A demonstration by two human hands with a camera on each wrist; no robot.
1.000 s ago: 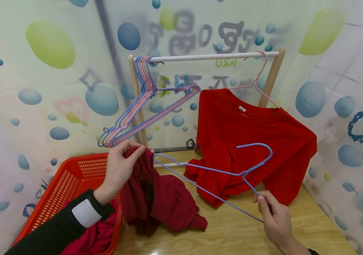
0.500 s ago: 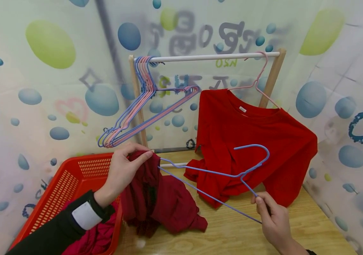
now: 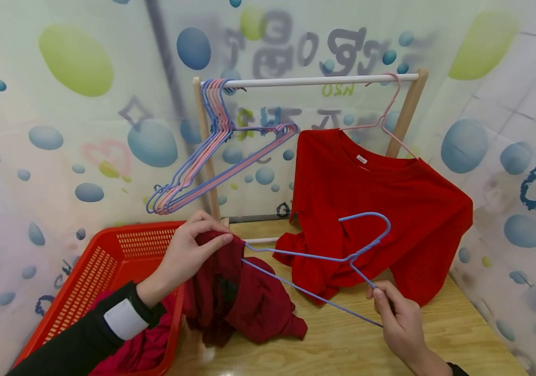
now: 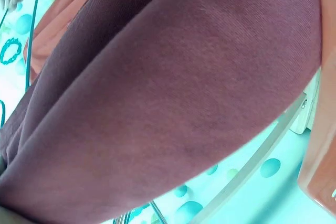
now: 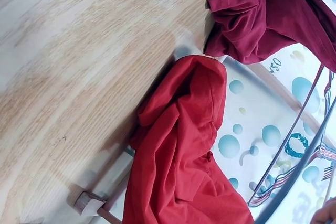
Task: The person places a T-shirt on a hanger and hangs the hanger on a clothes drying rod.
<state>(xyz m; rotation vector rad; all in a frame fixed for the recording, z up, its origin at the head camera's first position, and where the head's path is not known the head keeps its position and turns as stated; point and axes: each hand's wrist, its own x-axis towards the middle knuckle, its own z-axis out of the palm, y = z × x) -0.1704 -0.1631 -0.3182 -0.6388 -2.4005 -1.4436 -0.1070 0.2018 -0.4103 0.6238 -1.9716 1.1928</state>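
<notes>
My left hand (image 3: 196, 251) pinches the upper edge of a dark red garment (image 3: 268, 303), which hangs in folds down to the table. In my right hand (image 3: 400, 318) is one arm of a blue hanger (image 3: 315, 256), gripped near its end, with the hook pointing up and left. The hanger's other end runs into the garment's opening just beside my left thumb, and its tip is hidden by the cloth. In the left wrist view the dark red cloth (image 4: 173, 93) fills most of the picture. Only a little of my right hand (image 5: 326, 212) shows in the right wrist view.
A red shirt (image 3: 371, 193) hangs on a pink hanger (image 3: 383, 117) at the right of a rack with a white rail (image 3: 305, 81). Several blue and pink hangers (image 3: 216, 130) hang at its left. A red basket (image 3: 80, 282) with crimson cloth stands at the left on the wooden table (image 3: 334, 350).
The hanger has moved left and its far end has gone inside the garment's opening. My left hand has shifted slightly right and down with the cloth edge.
</notes>
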